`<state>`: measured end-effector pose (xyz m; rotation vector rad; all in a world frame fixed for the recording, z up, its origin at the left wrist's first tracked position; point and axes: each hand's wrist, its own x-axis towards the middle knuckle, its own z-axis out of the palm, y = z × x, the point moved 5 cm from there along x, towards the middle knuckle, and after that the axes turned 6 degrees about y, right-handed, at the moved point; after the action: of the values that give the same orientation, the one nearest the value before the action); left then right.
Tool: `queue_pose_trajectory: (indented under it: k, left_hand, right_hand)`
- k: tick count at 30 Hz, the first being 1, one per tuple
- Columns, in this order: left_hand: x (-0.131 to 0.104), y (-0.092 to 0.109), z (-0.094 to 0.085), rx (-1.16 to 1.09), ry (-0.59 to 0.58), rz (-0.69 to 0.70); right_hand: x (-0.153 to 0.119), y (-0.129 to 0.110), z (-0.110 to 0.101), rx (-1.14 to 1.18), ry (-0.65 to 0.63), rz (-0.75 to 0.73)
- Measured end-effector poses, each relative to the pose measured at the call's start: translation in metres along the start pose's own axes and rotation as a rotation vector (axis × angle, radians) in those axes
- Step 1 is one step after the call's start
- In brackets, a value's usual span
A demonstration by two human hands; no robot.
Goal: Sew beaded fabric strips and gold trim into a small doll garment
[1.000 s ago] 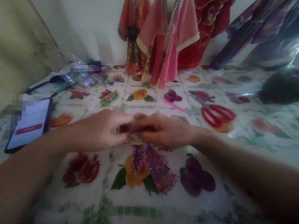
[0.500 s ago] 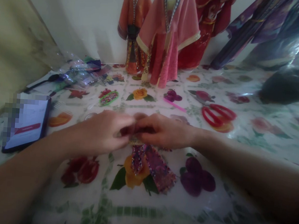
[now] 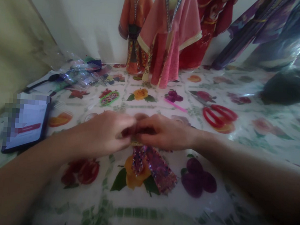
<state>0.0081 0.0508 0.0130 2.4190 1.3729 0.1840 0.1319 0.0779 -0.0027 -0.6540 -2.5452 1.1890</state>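
My left hand (image 3: 110, 130) and my right hand (image 3: 162, 130) meet over the middle of the table, with their fingers bent and touching. Between them they grip the top of a purple-pink fabric piece edged with beads (image 3: 160, 171). Two of its tails hang out below my fingers, a short one and a longer one spreading to the right. A bit of gold trim (image 3: 137, 143) shows just under the fingertips. The part inside my fingers is hidden.
Red-handled scissors (image 3: 219, 115), a pink stick (image 3: 176, 105) and a green dish of beads (image 3: 110, 98) lie beyond my hands. A phone (image 3: 28, 128) is at left, near plastic packets (image 3: 83, 73). Doll-sized dresses (image 3: 167, 41) stand at the back, with a dark bundle (image 3: 287, 86) at right.
Almost nothing differs. Both hands keep their place on the beaded fabric piece, with only a tiny shift of the fingers and the view.
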Motion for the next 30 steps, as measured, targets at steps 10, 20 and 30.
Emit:
queue_pose_trajectory:
  k: [10, 20, 30]
  left_hand:
    - [0.001, 0.006, -0.005, 0.017, 0.055, -0.018]
    - [0.000, 0.000, -0.026, -0.094, 0.145, -0.145]
    - [0.004, -0.003, -0.012, -0.157, 0.158, -0.073]
  right_hand:
    - [-0.001, 0.008, 0.000, 0.026, 0.067, 0.050]
    - [-0.002, 0.014, -0.005, 0.265, 0.085, 0.129]
    - [-0.003, 0.014, -0.006, 0.310, 0.103, 0.153]
